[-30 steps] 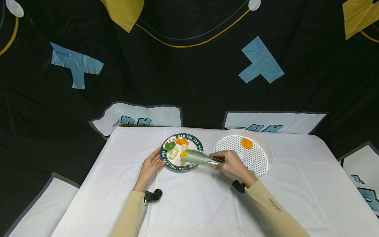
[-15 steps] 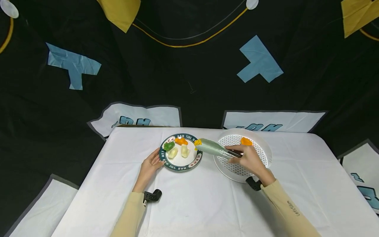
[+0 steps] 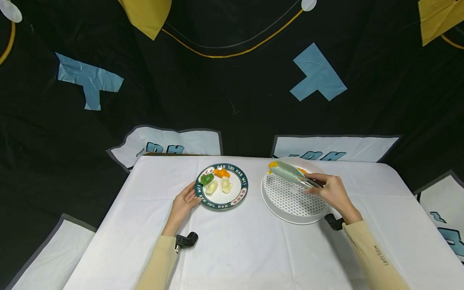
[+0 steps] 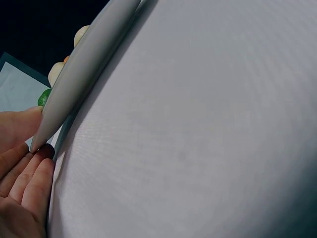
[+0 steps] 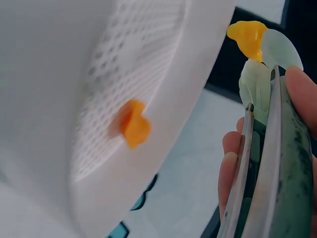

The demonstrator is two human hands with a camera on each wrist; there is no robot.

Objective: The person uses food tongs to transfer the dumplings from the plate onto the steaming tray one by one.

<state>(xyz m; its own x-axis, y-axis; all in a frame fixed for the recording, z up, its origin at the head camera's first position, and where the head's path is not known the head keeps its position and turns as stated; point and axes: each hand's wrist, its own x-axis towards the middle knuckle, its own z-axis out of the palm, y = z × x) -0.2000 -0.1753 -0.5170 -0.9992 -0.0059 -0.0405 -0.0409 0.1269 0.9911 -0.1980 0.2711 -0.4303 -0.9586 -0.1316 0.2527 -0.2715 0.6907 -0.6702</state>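
Tongs (image 3: 290,173) in grip of right hand (image 3: 334,191), yellow piece (image 3: 272,165) at tips, plate (image 3: 218,199) in pinch of left hand (image 3: 182,201)

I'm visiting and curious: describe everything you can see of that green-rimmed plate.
The plate is round, with a white centre and a dark green rim carrying white lettering and pale patches with reddish marks. It looks smooth, perhaps ceramic; its underside looks plain grey. It sits face up on the white tablecloth, and the left hand pinches its left edge, thumb above, fingers below. An orange piece, a green piece and two pale pieces lie on it.
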